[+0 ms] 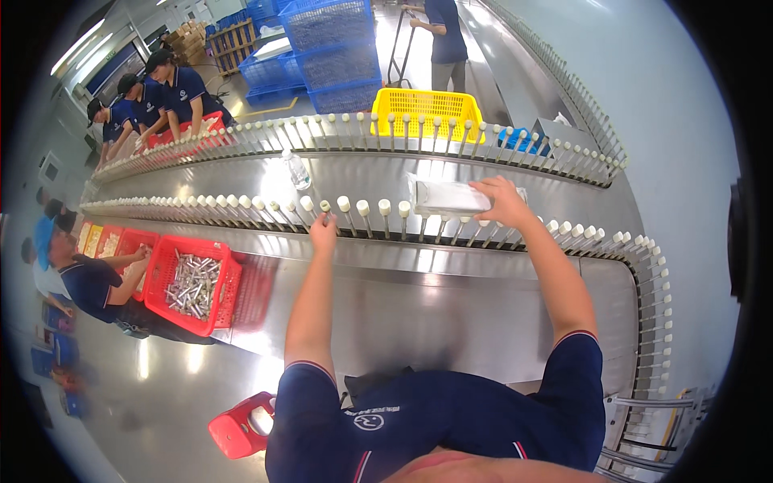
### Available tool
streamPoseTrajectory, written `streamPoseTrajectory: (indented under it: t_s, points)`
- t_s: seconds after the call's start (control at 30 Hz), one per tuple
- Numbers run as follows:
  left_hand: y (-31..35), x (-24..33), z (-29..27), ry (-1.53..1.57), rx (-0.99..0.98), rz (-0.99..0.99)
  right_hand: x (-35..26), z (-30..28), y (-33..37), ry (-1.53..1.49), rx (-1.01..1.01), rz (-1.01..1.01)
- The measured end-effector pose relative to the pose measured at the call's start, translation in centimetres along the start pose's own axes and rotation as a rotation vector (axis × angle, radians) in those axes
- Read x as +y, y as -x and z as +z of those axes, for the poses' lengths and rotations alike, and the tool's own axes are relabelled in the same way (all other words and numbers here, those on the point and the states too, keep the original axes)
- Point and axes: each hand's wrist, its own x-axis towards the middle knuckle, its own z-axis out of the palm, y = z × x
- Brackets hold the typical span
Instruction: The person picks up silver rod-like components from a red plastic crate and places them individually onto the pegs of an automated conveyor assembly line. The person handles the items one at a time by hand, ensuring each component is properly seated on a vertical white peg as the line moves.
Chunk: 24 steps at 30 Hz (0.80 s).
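Observation:
My left hand (323,231) is closed, its fingertips pinched around the stem of one peg (324,207) in the near row. That peg's top looks darker than its white-capped neighbours (345,203). In my right hand (502,203) is a white oblong pack in clear plastic (445,197), held by its right end above the near row. The thumb and fingers wrap over the pack, and its far end sticks out to the left. Beyond my left hand, a clear bottle (297,171) stands on the steel surface between the two peg rows.
A far peg row (346,133) curves across, with a yellow basket (382,105) behind it. Left of me is a red basket (227,294) of small metallic tubes, and a person (88,282) beside it. Other people (183,88) work farther left. A red chair (233,431) stands below.

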Motion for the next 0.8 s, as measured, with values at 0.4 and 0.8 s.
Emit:
streamPoseTrajectory:
  t_s: [0.4, 0.8]
  points:
    - [4.1, -1.6, 0.8, 0.735, 0.454, 0.189, 1.9, 2.0, 0.3, 0.022, 0.08, -0.056]
    - [0.2, 0.1, 3.0, 0.257, 0.103, -0.035, 1.0, 1.6, -1.3, 0.036, 0.026, -0.028]
